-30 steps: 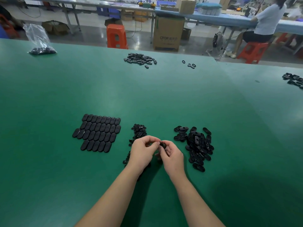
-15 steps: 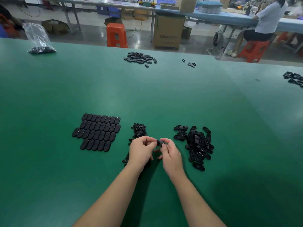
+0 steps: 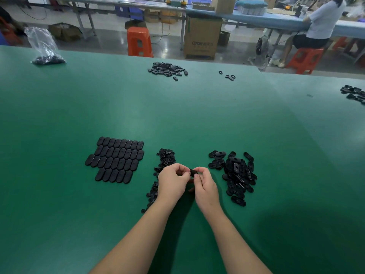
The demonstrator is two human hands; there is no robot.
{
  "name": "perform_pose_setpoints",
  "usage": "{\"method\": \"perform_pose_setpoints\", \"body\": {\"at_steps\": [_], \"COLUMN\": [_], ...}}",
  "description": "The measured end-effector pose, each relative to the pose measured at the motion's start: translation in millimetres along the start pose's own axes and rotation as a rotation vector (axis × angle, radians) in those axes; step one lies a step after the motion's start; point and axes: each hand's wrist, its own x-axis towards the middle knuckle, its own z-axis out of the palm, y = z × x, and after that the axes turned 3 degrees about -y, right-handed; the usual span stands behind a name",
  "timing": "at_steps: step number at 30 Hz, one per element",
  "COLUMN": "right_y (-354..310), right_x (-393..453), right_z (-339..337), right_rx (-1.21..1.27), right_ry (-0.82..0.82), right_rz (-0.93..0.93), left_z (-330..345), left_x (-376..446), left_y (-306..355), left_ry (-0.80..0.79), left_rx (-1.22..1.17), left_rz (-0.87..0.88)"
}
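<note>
Low in the middle of the frame, both hands are raised just above the green worktop (image 3: 177, 115) and drawn close together. The left hand (image 3: 172, 183) and the right hand (image 3: 205, 186) are each pinched on a small black piece (image 3: 193, 172), which sits between their fingertips. The right thumb and forefinger nip its right end, and the curled left fingers meet its left end (its exact shape is too small to tell).

Left of the hands, a block of black oval covers (image 3: 116, 160) lies in neat rows, touching one another. A strip of tiny black parts (image 3: 166, 158) runs from just above the left hand down behind the left wrist. Right of the hands, near the right one but apart from it, is a loose pile of black oval frames (image 3: 237, 173).

Toward the top of the frame, another heap of black parts (image 3: 167, 68) lies near the far edge of the worktop, with a few rings (image 3: 229, 76) to its right. A clear plastic bag (image 3: 44, 48) holding dark bits stands at the upper left. Beyond the edge are an orange stool (image 3: 139, 41) and a cardboard box (image 3: 202, 37). A seated person (image 3: 320, 22) is at the upper right.
</note>
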Motion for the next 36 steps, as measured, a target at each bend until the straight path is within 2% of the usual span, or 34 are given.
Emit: {"method": "perform_pose_setpoints", "body": {"at_steps": [11,15,24,36], "right_y": [4,6,9,8], "right_x": [2,3,5,4], "right_z": [-2,-1,1,-2], "right_rx": [0.056,0.127,0.052,0.061], "right_ry": [-0.016,-0.012,-0.025,-0.046], "right_rz": [0.013,0.023,-0.021,-0.028], "left_z": [1,-2,-7,-14], "left_x": [2,3,1,6], "left_y": [0,-3,-12,-13], "left_ry": [0.041,-0.014,-0.006,-0.073], "left_rx": [0.003,0.025,0.057,-0.022], "left_rz": [-0.014,0.008,0.052,0.065]}}
